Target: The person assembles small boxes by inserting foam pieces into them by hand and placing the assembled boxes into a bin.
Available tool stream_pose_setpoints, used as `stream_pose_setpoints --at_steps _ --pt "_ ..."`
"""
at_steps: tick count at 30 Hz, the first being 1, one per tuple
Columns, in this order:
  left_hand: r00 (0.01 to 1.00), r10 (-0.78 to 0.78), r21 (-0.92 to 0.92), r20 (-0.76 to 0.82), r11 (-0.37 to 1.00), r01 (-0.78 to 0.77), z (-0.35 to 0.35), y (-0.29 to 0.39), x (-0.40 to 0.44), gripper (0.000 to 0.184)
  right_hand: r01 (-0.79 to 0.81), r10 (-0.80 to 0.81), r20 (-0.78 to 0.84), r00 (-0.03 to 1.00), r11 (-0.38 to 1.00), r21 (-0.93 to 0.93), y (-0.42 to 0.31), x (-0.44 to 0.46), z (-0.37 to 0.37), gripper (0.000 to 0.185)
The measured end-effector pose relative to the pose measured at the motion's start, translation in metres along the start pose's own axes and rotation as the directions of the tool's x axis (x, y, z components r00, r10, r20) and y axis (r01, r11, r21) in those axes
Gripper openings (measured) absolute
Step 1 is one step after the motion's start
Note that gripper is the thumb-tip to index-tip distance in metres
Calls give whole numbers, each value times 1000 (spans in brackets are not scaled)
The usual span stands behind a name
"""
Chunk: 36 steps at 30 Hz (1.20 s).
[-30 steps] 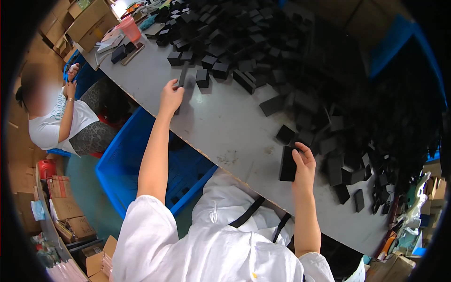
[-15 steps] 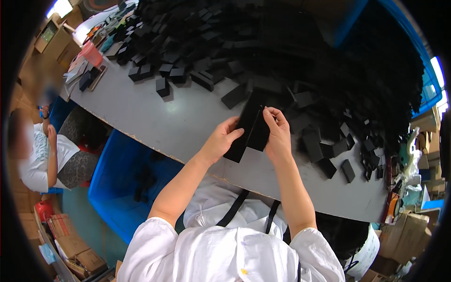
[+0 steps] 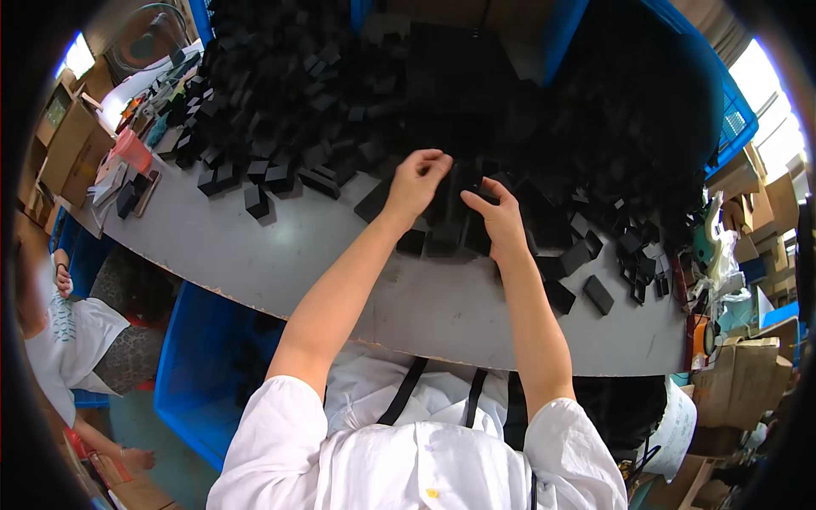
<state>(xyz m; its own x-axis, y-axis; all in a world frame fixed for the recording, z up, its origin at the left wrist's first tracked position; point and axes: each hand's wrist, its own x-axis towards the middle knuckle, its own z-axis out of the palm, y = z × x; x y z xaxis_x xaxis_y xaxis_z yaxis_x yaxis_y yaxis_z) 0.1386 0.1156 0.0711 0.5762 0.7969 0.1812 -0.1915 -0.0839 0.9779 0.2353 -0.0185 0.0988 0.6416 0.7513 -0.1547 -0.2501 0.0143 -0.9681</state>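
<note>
My left hand is closed, thumb and fingertips pinched together at the near edge of the dark heap; what they hold is too dark to make out. Just right of it, my right hand has its thumb and fingers bent round a black box, whose outline merges with the dark pieces behind. Between and beyond both hands spreads a large pile of black boxes. Loose ones lie nearer me, such as a small box to the left and another to the right.
The grey table has a worn front edge. Below it at left is a blue crate. A pink cup and a phone are at the far left. Another person is beside the table. Cardboard boxes stand at right.
Both hands have moved farther over the table, toward the pile. The long black pieces seen between them half a second ago are now hard to distinguish. The view has turned right.
</note>
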Motion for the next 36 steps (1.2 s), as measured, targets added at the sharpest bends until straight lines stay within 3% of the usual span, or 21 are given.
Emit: stream_pose_setpoints --at_steps 2,3,5,9,11,13,14,15,17,18,20,23,25,26,28,30,32,33,34,35,36 --pt "953 -108 30 282 994 104 9 16 -4 32 101 -98 29 995 983 -153 8 7 -7 53" --pt "948 -85 112 306 992 53 11 11 0 28 106 -103 23 994 983 -149 13 11 -9 53" --pt "970 -123 -50 211 989 137 18 7 1 23 108 -119 -35 992 967 -230 8 8 -6 58" --pt "992 -94 -117 82 988 103 33 6 2 23 -81 94 52 994 973 -215 -3 4 -10 49" --pt "979 -200 -309 -38 934 178 35 16 12 31 -90 96 14 995 971 -222 -4 5 -11 44" --pt "979 -183 -306 -95 941 146 32 1 40 48 -98 96 -19 995 968 -230 -7 13 -11 39" --pt "972 108 70 -209 993 -95 33 -5 53 57 -60 53 -67 996 991 -121 -8 26 -14 37" --pt "891 406 449 -204 848 -283 33 -12 63 66 -19 17 -120 993 1000 -13 -9 36 -17 36" --pt "879 461 551 -118 767 -329 21 5 63 82 -5 -1 -161 987 999 -39 -18 48 -22 36" --pt "984 175 366 5 916 -165 17 19 50 84 -6 -8 -230 973 998 -58 -23 51 -21 35" --pt "930 -267 174 254 958 228 21 48 15 82 54 -68 -252 965 997 -62 -21 56 -15 35" --pt "910 -315 -8 269 944 329 32 35 1 75 145 -145 -250 957 989 -21 -9 59 -4 30" --pt "893 -354 -70 277 920 386 31 21 6 73 362 -534 -289 794 798 -481 0 67 -4 29" --pt "904 -377 -16 202 921 388 30 18 6 69 387 -594 -259 762 738 -553 -1 66 -6 30" --pt "917 -346 41 200 938 345 22 10 12 66 281 -638 -216 739 584 -762 1 71 -20 33" --pt "921 -335 71 197 942 327 14 4 14 66 210 -595 -250 764 595 -776 -1 75 -30 35" --pt "993 -31 265 118 964 -1 7 3 11 68 165 -591 -275 758 582 -797 -3 77 -40 35" --pt "984 129 374 126 912 -167 -8 5 13 72 133 -500 -365 785 713 -688 -9 77 -43 31" --pt "888 448 463 104 768 -442 -30 2 17 65 95 -393 -442 806 823 -560 -13 76 -50 29" --pt "851 514 593 108 654 -470 -58 21 15 60 77 -391 -464 795 823 -563 -13 76 -62 29" --pt "782 600 771 170 414 -485 -98 26 16 59 138 -351 -448 822 886 -442 -12 76 -75 28"
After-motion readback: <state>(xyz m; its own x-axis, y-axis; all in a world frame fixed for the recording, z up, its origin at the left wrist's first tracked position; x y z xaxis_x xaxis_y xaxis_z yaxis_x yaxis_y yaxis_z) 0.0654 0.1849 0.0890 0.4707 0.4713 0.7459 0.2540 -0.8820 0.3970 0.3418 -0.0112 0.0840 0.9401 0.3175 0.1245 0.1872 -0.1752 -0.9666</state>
